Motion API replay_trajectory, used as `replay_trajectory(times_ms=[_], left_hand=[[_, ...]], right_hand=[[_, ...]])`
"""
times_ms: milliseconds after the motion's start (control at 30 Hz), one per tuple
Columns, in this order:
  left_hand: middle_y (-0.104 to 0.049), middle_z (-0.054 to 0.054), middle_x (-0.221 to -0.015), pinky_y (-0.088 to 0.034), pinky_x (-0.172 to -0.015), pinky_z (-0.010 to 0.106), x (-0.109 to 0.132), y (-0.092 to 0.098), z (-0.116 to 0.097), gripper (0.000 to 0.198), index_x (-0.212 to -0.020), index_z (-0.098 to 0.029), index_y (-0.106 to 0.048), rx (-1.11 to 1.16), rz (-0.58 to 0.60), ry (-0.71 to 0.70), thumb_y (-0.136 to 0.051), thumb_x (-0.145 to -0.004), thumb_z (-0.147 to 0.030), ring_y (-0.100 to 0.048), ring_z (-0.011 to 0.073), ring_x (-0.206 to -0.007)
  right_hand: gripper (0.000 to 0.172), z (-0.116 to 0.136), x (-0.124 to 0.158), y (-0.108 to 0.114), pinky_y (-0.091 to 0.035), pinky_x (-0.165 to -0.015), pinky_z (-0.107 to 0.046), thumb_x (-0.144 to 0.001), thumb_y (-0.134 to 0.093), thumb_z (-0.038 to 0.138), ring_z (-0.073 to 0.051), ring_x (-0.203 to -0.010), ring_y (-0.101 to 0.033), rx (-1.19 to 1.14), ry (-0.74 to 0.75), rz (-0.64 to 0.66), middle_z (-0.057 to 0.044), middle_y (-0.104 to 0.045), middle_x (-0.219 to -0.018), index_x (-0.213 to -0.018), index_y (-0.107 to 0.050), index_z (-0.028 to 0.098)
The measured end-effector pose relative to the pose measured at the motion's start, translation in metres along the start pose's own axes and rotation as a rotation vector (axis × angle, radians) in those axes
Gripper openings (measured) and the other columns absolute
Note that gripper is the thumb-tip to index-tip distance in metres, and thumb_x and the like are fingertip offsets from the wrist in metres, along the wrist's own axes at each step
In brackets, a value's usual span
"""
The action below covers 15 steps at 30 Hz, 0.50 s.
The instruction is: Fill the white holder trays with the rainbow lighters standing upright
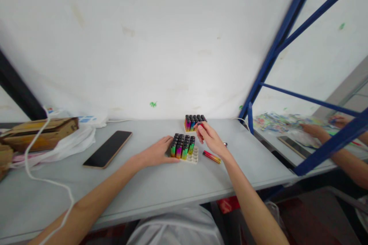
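Note:
A white tray (pixel 194 157) with round holes stands on the table, its left part filled with upright multicoloured lighters (pixel 181 148) with black tops. My left hand (pixel 161 151) grips this tray at its left side, thumb along the front edge. Above the tray's right side, my right hand (pixel 208 138) is closed in a pinch on a reddish lighter (pixel 201 124), mostly hidden by the fingers. A loose red and yellow lighter (pixel 212 157) lies right of the tray. Behind stands a second group of upright lighters (pixel 192 121), partly covered by my right hand.
A phone (pixel 108 149) lies on the grey table (pixel 138 187) to the left. Further left are a cardboard box (pixel 43 132), a white plastic bag (pixel 69 147) and a white cable (pixel 27 160). On the right, beyond a blue metal frame (pixel 268 59), another person's hand (pixel 313 130) works near a phone.

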<state>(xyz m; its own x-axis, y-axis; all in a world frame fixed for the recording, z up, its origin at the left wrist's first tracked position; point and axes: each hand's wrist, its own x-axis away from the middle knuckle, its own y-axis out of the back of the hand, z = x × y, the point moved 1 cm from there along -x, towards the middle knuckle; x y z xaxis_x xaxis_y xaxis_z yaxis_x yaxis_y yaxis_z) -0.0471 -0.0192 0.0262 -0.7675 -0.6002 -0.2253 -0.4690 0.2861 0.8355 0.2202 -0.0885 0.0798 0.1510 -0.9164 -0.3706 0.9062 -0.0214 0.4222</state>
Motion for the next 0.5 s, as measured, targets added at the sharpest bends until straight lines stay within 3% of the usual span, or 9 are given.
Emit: replay_trajectory(times_ms=[133,233,333,500], left_hand=[[-0.062,0.017,-0.15,-0.044,-0.125,0.053,0.0,0.001,-0.002,0.085,-0.149,-0.022,-0.059,0.01,0.011,-0.004,-0.083,-0.083,-0.07,-0.059,0.0388,-0.139],[-0.062,0.017,-0.15,-0.044,-0.125,0.053,0.0,0.002,-0.003,0.085,-0.149,-0.021,-0.059,0.004,0.012,0.005,-0.082,-0.084,-0.07,-0.059,0.0391,-0.139],[-0.062,0.019,-0.149,-0.044,-0.125,0.053,0.0,0.002,-0.004,0.085,-0.147,-0.02,-0.06,-0.013,0.017,0.011,-0.08,-0.084,-0.073,-0.059,0.0399,-0.139],[-0.063,0.017,-0.149,-0.044,-0.125,0.052,0.001,0.002,-0.004,0.084,-0.147,-0.021,-0.06,-0.004,0.014,0.009,-0.082,-0.084,-0.071,-0.059,0.0394,-0.139]], right_hand=[[0.041,0.029,0.01,0.016,-0.052,-0.081,-0.032,-0.109,-0.052,0.06,-0.021,-0.092,-0.064,0.153,0.129,0.079,-0.005,-0.068,-0.097,-0.099,-0.066,0.023],[0.039,0.043,0.015,0.022,-0.049,-0.077,-0.031,-0.108,-0.058,0.054,-0.02,-0.084,-0.061,0.292,0.188,0.159,-0.004,-0.067,-0.088,-0.09,-0.069,0.022],[0.033,0.043,0.017,0.02,-0.048,-0.072,-0.03,-0.107,-0.061,0.049,-0.018,-0.074,-0.062,0.284,0.133,0.265,-0.001,-0.069,-0.081,-0.091,-0.071,0.022],[0.016,0.025,0.015,0.01,-0.052,-0.076,-0.031,-0.101,-0.072,0.038,-0.021,-0.078,-0.069,0.31,0.087,0.337,-0.001,-0.076,-0.087,-0.106,-0.076,0.023]])
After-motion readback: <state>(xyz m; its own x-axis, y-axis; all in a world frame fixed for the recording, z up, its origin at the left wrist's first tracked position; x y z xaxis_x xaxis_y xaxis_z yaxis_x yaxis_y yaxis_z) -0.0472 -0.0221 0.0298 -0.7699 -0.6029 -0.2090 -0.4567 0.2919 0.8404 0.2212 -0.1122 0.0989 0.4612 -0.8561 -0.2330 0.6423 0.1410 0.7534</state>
